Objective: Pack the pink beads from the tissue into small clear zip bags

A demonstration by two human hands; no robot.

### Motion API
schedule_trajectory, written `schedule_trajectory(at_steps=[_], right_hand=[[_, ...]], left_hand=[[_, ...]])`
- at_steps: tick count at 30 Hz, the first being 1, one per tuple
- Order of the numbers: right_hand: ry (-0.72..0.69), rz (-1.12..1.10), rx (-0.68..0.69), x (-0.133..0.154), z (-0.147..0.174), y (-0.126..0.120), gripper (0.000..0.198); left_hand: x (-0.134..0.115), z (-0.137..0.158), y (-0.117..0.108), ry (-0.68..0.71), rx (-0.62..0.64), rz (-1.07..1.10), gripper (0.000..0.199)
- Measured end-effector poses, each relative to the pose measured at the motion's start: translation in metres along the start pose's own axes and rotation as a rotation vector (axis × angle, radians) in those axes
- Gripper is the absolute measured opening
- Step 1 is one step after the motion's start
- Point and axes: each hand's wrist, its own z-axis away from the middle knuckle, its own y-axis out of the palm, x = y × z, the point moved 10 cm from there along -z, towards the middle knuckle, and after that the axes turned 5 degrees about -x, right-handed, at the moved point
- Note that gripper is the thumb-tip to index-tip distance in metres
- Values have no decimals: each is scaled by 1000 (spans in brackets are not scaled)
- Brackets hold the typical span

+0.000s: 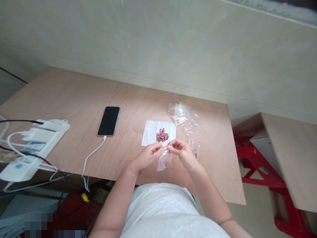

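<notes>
A small clear zip bag [163,162] hangs below my two hands, with a few pink bits showing inside it. My left hand [153,152] pinches the bag's top edge on one side, and my right hand [178,147] pinches the other side. Just beyond my fingers lies a white sheet [149,131] bearing a pile of pink and gold beads [162,135]. Beside my right hand, partly covered by it, another clear zip bag [194,145] rests on the table with small pieces in it.
Several clear bags [184,115] are heaped at the back right of the wooden table [133,105]. A phone [109,121] on a white cable [90,155] lies to the left. Farther left is a power strip [47,142]. Red stools [260,165] stand at the right.
</notes>
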Motion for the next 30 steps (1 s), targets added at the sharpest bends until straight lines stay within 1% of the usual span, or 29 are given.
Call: schedule_trajectory(at_steps=[3, 5, 7, 9, 11, 14, 17, 19, 22, 26, 30], right_hand=[[20, 10, 64, 0, 3, 9, 19], [36, 20, 84, -2, 4, 12, 21], [29, 39, 47, -1, 3, 10, 22], [14, 56, -3, 1, 2, 6, 23], [14, 65, -20, 1, 2, 7, 22], [20, 76, -42, 1, 2, 7, 21], [30, 70, -80, -3, 1, 2, 21], [46, 58, -75, -6, 1, -1, 21], [54, 53, -53, -6, -1, -8, 22], [16, 52, -83, 0, -4, -19, 23], [-29, 37, -108, 4, -6, -22, 21]], left_hand=[[2, -1, -2, 0, -28, 11, 27], [1, -1, -2, -7, -43, 15, 28], [1, -1, 0, -21, -35, 32, 28], [0, -1, 6, -28, 1, 58, 27], [1, -2, 11, -20, 24, 64, 27], [4, -4, 12, 13, 2, 8, 26], [7, -6, 7, 36, -47, -36, 26], [6, -5, 3, 37, -78, -34, 26], [2, -3, -2, 24, -75, 6, 26], [-3, 0, -10, 34, -76, 63, 23], [7, 1, -23, 16, -146, 93, 22]])
